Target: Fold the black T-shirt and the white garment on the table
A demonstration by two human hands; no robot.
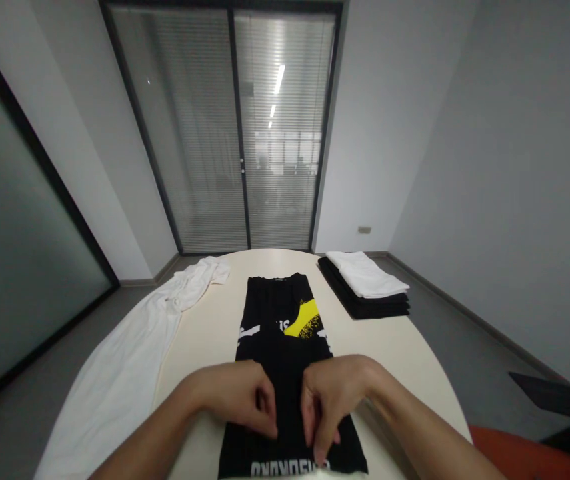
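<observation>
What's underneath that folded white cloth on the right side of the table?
Under the folded white cloth is a stack of folded black fabric, its edges showing at left and front, resting on the table. Most of its top is covered, so any print there is hidden.

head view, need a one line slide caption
Left hand and right hand over a black garment, on a pale table; white cloth left, folded stack right.

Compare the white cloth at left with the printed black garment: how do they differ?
The white cloth shows no print; the black garment bears yellow and white markings. The white cloth lies rumpled; the black garment is laid flatter in a long strip. Both lie on the table.
</observation>
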